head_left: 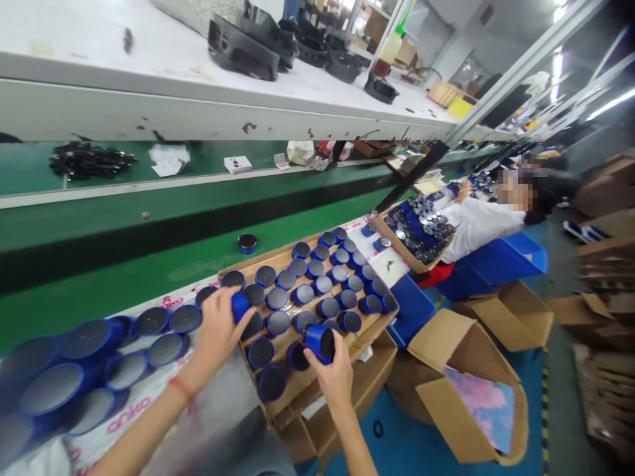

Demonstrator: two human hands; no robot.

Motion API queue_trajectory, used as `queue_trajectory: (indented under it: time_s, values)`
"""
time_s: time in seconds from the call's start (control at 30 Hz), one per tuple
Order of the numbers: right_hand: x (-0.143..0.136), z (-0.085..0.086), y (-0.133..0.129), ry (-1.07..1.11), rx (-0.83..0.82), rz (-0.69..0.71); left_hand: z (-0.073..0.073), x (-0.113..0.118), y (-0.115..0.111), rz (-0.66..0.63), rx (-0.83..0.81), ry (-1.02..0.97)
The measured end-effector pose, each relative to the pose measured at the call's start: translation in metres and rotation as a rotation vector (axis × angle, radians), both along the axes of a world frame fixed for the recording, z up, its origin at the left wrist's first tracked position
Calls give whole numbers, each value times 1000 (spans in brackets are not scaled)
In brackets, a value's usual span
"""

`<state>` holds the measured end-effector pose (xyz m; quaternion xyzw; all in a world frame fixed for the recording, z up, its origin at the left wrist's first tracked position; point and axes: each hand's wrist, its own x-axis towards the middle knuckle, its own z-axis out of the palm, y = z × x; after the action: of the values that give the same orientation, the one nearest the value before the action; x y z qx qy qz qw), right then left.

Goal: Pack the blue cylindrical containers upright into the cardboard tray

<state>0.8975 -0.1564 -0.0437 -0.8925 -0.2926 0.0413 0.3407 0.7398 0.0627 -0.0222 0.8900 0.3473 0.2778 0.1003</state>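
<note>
Centrally, a shallow cardboard tray [380, 324] is seen, filled with rows of small round blue speakers [322, 285] standing upright, their dark grilles facing up. Over the tray's near-left part, the left hand [218, 327] is closed around one blue speaker [240, 305], which is lifted just above the rows. At the tray's near edge, the right hand [335, 373] is clenched around a second blue speaker [319, 342], tilted so that its dark face is turned sideways. A red band [182, 389] is worn on the left wrist. Left of the tray, more blue speakers [89, 338] are laid on white printed sheeting. Beyond the tray, a single speaker [247, 243] is set alone on the green conveyor belt [149, 264]. Right of the tray, a second tray of speakers [419, 231] is placed before a seated person in a white shirt [476, 225]. Below the tray, open cardboard boxes [461, 390] are stood on the blue floor.
</note>
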Motion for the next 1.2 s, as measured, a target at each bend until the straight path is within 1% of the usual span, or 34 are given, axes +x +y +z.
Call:
queue_trajectory:
  time_s: [0.03, 0.1, 0.17, 0.2, 0.23, 0.3, 0.33, 0.4, 0.47, 0.5, 0.57, 0.63, 0.67, 0.73, 0.8, 0.83, 0.9, 0.97, 1.0, 1.03, 1.1, 1.2]
  values:
    - [10, -3, -4, 13, -2, -28, 3, 32, 14, -36, -8, 17]
    - [21, -5, -10, 37, -1, -61, 2, 91, 40, -78, -16, 63]
    - [23, -3, -14, 59, 0, -80, -5, 137, 60, -115, -24, 141]
    - [24, -1, -15, 69, -1, -92, -9, 153, 67, -136, -31, 185]
    - [26, 1, -14, 77, -1, -106, -14, 164, 72, -156, -40, 228]
    - [35, 6, -9, 88, 2, -140, -22, 173, 77, -182, -56, 293]
    - [44, 9, -4, 88, 7, -158, -23, 172, 78, -187, -61, 308]
    - [69, 17, 10, 77, 19, -190, -22, 162, 75, -193, -58, 300]
    - [101, 26, 26, 57, 28, -231, -16, 146, 62, -214, -49, 260]
    - [117, 31, 33, 46, 32, -262, -12, 138, 51, -238, -47, 241]
    - [141, 38, 41, 29, 48, -339, -8, 125, 18, -310, -45, 219]
    - [154, 42, 37, 26, 79, -410, -9, 121, -25, -428, -35, 224]
    - [155, 42, 31, 31, 97, -436, -13, 123, -48, -506, -28, 232]
    - [148, 40, 13, 55, 128, -474, -26, 134, -87, -677, -10, 244]
    - [134, 38, -11, 87, 146, -504, -46, 154, -114, -747, -7, 270]
    - [126, 36, -23, 103, 149, -525, -56, 166, -122, -748, -8, 287]
    - [111, 33, -48, 132, 146, -581, -74, 190, -128, -729, -10, 319]
    - [97, 31, -71, 162, 133, -645, -85, 213, -127, -737, -6, 340]
    - [91, 30, -80, 178, 126, -671, -88, 224, -126, -749, -4, 348]
    - [86, 29, -87, 195, 119, -690, -88, 234, -124, -757, -4, 354]
    - [76, 26, -96, 223, 107, -705, -84, 253, -121, -759, -4, 366]
    - [65, 23, -94, 245, 85, -676, -74, 269, -115, -782, 2, 381]
